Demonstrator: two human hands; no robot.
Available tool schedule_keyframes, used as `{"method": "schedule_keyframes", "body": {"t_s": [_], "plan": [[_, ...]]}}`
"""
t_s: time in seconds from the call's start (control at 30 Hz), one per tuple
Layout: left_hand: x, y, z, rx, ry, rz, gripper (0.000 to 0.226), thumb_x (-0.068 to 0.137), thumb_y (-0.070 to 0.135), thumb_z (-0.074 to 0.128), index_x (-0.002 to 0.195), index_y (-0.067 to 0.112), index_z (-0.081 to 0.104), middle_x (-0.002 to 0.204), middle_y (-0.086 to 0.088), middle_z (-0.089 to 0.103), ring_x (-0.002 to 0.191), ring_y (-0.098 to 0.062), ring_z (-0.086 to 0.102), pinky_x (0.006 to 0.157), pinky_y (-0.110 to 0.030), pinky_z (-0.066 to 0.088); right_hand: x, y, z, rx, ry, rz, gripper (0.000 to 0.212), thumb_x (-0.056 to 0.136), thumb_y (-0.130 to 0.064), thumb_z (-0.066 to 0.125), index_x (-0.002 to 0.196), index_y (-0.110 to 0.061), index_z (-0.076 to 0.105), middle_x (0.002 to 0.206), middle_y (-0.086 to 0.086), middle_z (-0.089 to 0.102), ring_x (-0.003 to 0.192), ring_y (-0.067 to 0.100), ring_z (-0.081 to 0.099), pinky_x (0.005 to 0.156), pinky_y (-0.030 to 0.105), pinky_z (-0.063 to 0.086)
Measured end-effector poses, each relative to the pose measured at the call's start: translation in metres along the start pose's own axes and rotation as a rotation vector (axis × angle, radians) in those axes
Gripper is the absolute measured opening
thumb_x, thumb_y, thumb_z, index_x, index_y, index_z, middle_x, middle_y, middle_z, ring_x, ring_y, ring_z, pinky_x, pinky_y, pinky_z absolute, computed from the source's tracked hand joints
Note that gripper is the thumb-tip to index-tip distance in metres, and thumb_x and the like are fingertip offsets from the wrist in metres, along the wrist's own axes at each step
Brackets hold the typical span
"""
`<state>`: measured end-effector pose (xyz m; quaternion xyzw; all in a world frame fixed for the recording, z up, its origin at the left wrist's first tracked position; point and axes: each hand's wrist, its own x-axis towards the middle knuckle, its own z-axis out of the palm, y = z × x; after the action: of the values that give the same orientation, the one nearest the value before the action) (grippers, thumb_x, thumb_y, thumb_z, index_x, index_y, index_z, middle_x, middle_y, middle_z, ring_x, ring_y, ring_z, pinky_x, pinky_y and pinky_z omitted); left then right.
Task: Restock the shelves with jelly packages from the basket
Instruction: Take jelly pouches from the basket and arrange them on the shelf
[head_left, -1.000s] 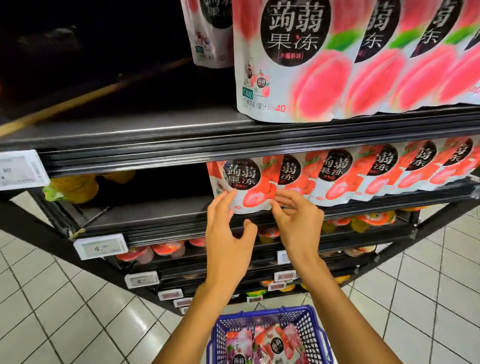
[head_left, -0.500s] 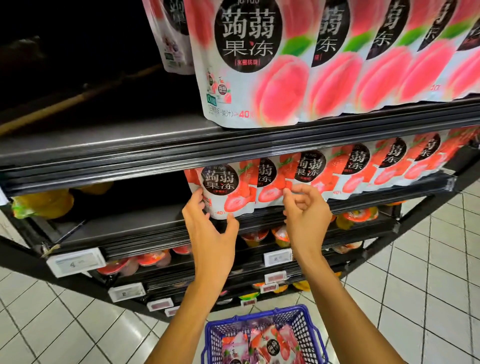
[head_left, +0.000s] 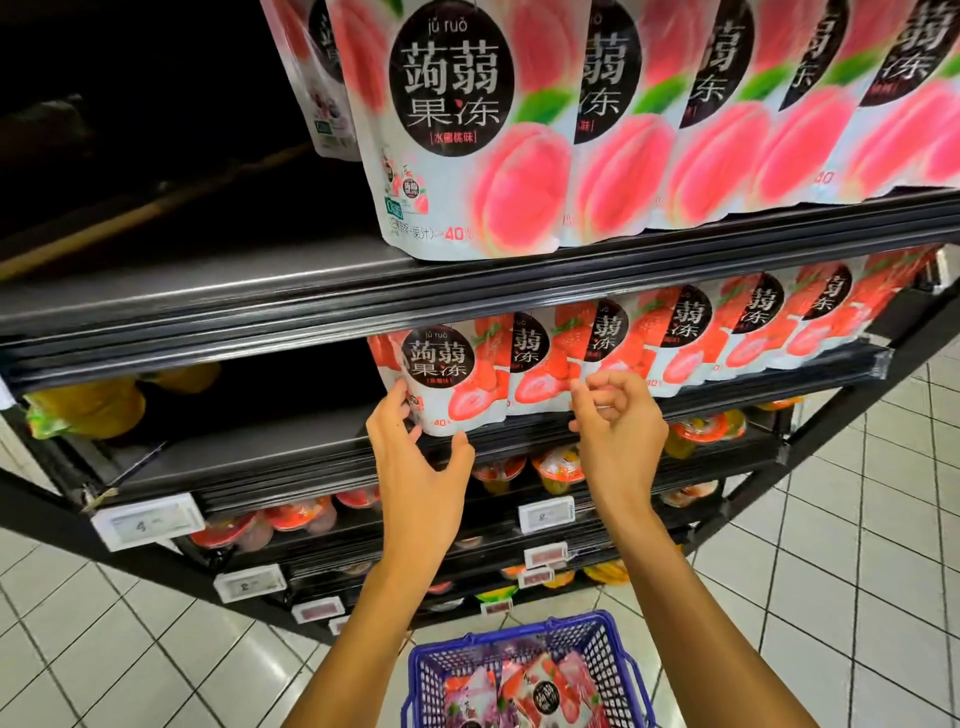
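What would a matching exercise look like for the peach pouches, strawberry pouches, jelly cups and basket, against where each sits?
Things:
1. peach pouches
2. strawberry pouches
3. jelly cups
4. basket

Places:
A. third shelf down
B. bottom edge of the view
C. highest shelf in view
D. second shelf down

Pairs: 1-C, 2-D, 3-A, 4-B

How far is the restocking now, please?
Done: a row of strawberry jelly pouches stands on the shelf. In hand: the left hand touches the leftmost pouch; the right hand hovers curled, empty. Left: jelly packages lie in the blue basket.
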<state>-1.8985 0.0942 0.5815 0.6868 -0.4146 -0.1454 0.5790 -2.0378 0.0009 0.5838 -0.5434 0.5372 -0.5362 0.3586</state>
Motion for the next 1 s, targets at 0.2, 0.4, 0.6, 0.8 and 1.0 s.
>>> {"method": "schedule_keyframes", "body": {"t_s": [0.2,0.4,0.6,0.8,1.0], "plan": [[-0.033,-0.013,0.003,-0.053,0.108,-0.012,0.051,0.090,0.001,0.060,0.136,0.016,0.045,0.133,0.009,0.047,0.120,-0.003,0.050,0.099,-0.014,0.041,-0.018,0.032,-0.017,-0.037,-0.071,-0.009,0.013,0.089,-0.028,0.068,0.095,-0.020,0.061,0.069,-0.004,0.067,0.064,0.013,0.065,0.065,0.039,0.055],[-0.100,-0.083,0.017,0.004,0.023,-0.176,0.041,0.090,0.001,0.056,0.123,0.025,0.055,0.123,0.011,0.055,0.107,-0.006,0.060,0.087,-0.027,0.053,-0.072,0.135,-0.036,-0.244,-0.402,0.156,0.012,0.090,-0.021,0.066,0.101,-0.019,0.062,0.069,-0.004,0.067,0.063,0.015,0.066,0.062,0.039,0.056],[-0.196,-0.195,0.046,0.154,-0.145,-0.432,0.038,0.089,-0.006,0.057,0.124,0.010,0.058,0.121,0.000,0.060,0.110,-0.019,0.060,0.096,-0.034,0.051,-0.130,0.259,-0.056,-0.319,-0.647,0.608,0.013,0.089,0.012,0.057,0.081,0.008,0.066,0.066,0.018,0.067,0.058,0.006,0.066,0.063,0.022,0.054],[-0.286,-0.294,0.058,0.215,-0.251,-0.615,0.028,0.087,-0.008,0.058,0.114,0.001,0.063,0.116,-0.010,0.064,0.106,-0.037,0.062,0.092,-0.050,0.051,-0.184,0.375,-0.085,-0.360,-0.681,0.987,0.013,0.090,-0.004,0.064,0.103,-0.003,0.067,0.079,0.003,0.066,0.080,0.021,0.062,0.066,0.027,0.052],[-0.346,-0.396,0.058,0.282,-0.435,-0.966,0.034,0.089,0.014,0.061,0.122,0.008,0.062,0.121,-0.012,0.064,0.114,-0.030,0.060,0.098,-0.039,0.048,-0.227,0.477,-0.086,-0.444,-0.594,1.048,0.019,0.088,-0.004,0.065,0.078,-0.019,0.065,0.053,-0.017,0.066,0.067,0.017,0.061,0.057,0.022,0.049]]}}
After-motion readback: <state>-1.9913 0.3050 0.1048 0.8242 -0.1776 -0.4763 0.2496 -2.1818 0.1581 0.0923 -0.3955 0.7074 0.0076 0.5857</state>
